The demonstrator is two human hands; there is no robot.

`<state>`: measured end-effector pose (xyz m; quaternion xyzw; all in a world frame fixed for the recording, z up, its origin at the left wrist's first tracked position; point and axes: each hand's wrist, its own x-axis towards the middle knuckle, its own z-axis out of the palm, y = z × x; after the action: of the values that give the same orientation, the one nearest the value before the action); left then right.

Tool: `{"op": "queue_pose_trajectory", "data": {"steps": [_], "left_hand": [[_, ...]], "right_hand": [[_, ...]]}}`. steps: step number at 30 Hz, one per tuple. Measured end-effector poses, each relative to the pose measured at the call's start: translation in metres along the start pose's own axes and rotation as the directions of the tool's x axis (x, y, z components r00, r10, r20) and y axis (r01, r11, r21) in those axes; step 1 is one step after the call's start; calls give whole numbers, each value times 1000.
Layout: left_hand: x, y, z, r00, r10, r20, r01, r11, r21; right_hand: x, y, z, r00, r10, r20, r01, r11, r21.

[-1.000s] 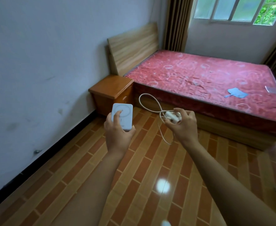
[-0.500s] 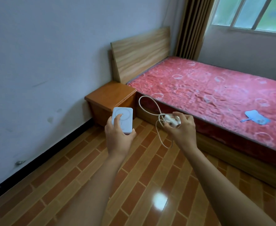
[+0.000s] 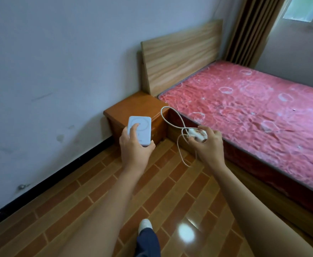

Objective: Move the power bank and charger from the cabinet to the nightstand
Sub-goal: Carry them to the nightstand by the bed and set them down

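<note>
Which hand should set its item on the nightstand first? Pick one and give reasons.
Left. The left hand holds the power bank right in front of the nightstand. The right hand, with the charger and its dangling cable, is further over by the bed.

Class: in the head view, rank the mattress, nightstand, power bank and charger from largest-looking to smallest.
1. Mattress
2. Nightstand
3. Power bank, enlarged by nearness to the camera
4. Charger, partly hidden in the right hand
</note>
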<state>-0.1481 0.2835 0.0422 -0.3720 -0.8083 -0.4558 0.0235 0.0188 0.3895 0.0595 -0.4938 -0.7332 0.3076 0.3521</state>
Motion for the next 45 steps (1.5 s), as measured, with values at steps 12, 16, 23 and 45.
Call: {"op": "queue_pose_trajectory", "data": {"steps": [12,16,23,45], "left_hand": [[194,-39,72,999,20,-29,-18,997,72],[239,-51,95,999,8,-46,-4,997,80],[316,-71,148,994,-75,-80,82,993,88],[507,-115,276,894,-361,-266,405,904,134]], "right_hand": [[185,-21,104,999,47,6,-47,996,71],[234,-19,128,999,43,23,-44,996,83],[340,-9,175,994,-15,109,5,996,90],[604,3,315,904,-154,398,127,988,92]]}}
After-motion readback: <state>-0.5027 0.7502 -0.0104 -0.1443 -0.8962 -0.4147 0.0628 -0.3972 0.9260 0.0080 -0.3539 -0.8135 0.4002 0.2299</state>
